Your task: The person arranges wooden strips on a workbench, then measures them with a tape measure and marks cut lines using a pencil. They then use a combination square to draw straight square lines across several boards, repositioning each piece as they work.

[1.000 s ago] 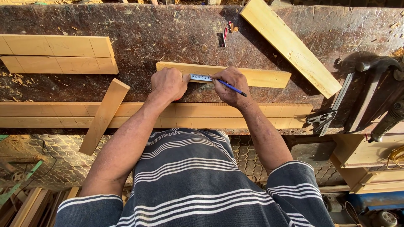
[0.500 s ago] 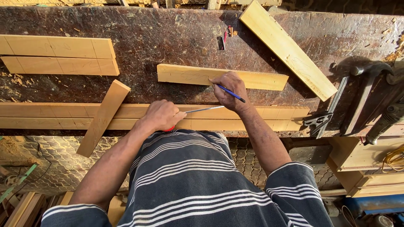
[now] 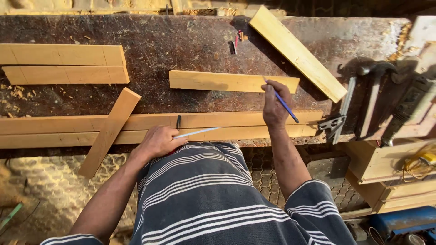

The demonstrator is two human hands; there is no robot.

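We saw the right hand [image 3: 274, 106] in the middle of the frame, its grip closed around a blue pencil [image 3: 282, 102] whose tip rested on the right end of a short wooden board [image 3: 227, 81]. This board lay flat on the dark worktop [image 3: 181, 45], near the centre. The left hand [image 3: 156, 141] was lower, at the near edge of the worktop, with its grip closed on a tape measure; only the thin metal blade [image 3: 196, 133] was showing, and the case was hidden in the palm.

In our judgement the board could slide under the pencil, because no hand pressed on it, and then the mark would be crooked. The loose blade could also spring back and nick a finger. A slanted strip [image 3: 109, 131] at lower left hung over the edge across two long planks [image 3: 54, 131], so a knock from the elbow could drop it.

At the right edge of the frame stood open wooden boxes [image 3: 381, 163]; one held a yellow coiled thing [image 3: 420, 163], which we could not identify. A hammer [image 3: 374, 97] and a metal square [image 3: 338, 120] lay above them.
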